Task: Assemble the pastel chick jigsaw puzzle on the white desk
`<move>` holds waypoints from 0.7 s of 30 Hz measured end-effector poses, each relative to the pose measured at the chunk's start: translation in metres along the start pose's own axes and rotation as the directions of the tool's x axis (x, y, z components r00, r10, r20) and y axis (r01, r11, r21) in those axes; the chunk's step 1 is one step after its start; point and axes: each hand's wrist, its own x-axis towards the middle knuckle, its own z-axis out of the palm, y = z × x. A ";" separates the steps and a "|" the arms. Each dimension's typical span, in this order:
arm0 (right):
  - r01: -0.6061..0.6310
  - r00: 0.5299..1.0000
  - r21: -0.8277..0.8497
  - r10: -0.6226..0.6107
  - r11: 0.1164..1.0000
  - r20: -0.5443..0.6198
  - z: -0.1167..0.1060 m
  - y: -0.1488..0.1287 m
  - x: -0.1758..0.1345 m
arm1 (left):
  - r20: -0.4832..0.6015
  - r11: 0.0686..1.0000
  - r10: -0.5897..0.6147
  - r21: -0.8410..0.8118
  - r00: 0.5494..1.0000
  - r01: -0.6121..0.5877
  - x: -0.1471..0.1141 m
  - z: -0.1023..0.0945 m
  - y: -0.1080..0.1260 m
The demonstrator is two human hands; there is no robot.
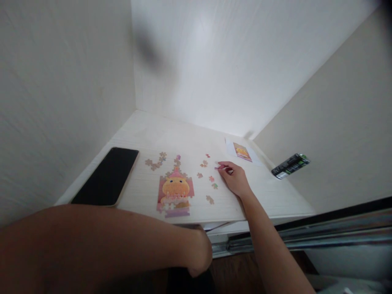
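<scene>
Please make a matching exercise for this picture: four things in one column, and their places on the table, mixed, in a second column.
1. phone
2. partly built puzzle
3. reference picture
4. right hand

a. far right part of the table
b. left edge
c. on a pink piece, right of the loose pieces
d. near the front edge, in the middle

Pairs: 1-b, 2-d, 3-a, 4-c

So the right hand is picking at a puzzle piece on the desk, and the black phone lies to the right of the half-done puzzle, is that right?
Not quite. In the head view the black phone lies left of the half-done puzzle, not right. The right hand is indeed at a puzzle piece on the desk.
</scene>
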 end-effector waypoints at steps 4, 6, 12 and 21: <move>-0.005 1.000 0.042 0.005 0.999 -0.007 0.000 -0.001 0.000 | 0.125 0.999 0.026 0.026 0.992 -0.029 -0.024 -0.030 -0.001; -0.006 1.000 0.066 0.007 0.998 -0.006 0.000 -0.001 -0.001 | 0.147 0.999 0.030 0.021 0.989 -0.034 -0.034 -0.039 -0.002; 0.008 0.999 0.147 -0.014 0.989 0.034 -0.001 -0.004 -0.007 | 0.142 0.999 0.028 0.022 0.989 -0.031 -0.041 -0.039 -0.004; 0.044 0.985 0.165 -0.071 0.985 0.158 -0.004 -0.016 -0.011 | 0.224 1.000 0.012 -0.026 0.975 -0.006 -0.059 -0.072 0.000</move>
